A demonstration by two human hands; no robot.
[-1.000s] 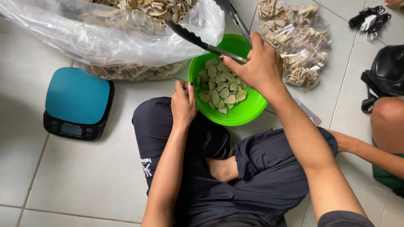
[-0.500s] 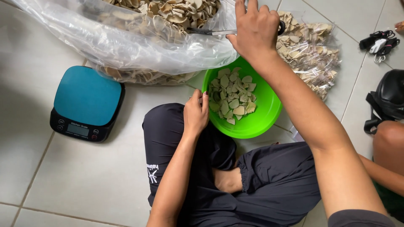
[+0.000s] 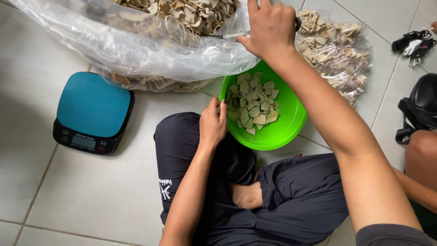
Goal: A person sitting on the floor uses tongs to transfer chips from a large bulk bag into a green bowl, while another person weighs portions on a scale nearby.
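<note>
Seated cross-legged on a tiled floor [image 3: 91, 191], a person closes the right hand [image 3: 268, 28] around the handles of one pair of metal tongs [image 3: 230, 35], whose tips reach into a large clear plastic bag [image 3: 150, 50] heaped with pale dried chips [image 3: 191, 11]. The left hand [image 3: 212, 123] curls its fingers onto the near rim of a single green bowl [image 3: 287, 127], which sits on the floor against the knee, just below the bag's mouth. A shallow layer of greenish chips [image 3: 252, 107], too many to count, lies in the bowl. The chips look light, stiff and brittle, so they are probably best lifted loosely by the tongs in small clusters rather than squeezed; the bowl seems light enough to slide, which the steadying left hand would prevent. One digital kitchen scale [image 3: 93, 114] with a teal top stands to the left, and several small filled packets [image 3: 334, 50] lie beyond the bowl to the right. Another person's forearm [image 3: 421, 189] shows at the right edge.
</note>
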